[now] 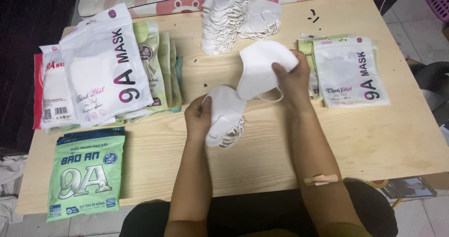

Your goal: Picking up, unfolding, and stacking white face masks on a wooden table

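Gripping a small mask stack [224, 118], left hand [199, 118], right hand [292, 75] pinching one white mask [259, 68], pouches [351, 71] seemingly filled.

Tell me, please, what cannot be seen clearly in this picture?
- Head view: number of masks in the left hand's stack; they overlap.
- Head view: right hand's fingertips, behind the single mask.
- Head view: lower pouches in the left pile, covered by the top pouch.
- Pink basket, cut by the edge.

Two hands sort white masks on a wooden table [262, 148].
Left hand [200, 116] grips a small mask stack [223, 118]; right hand [292, 75] lifts a single mask [259, 68] just beside the stack.
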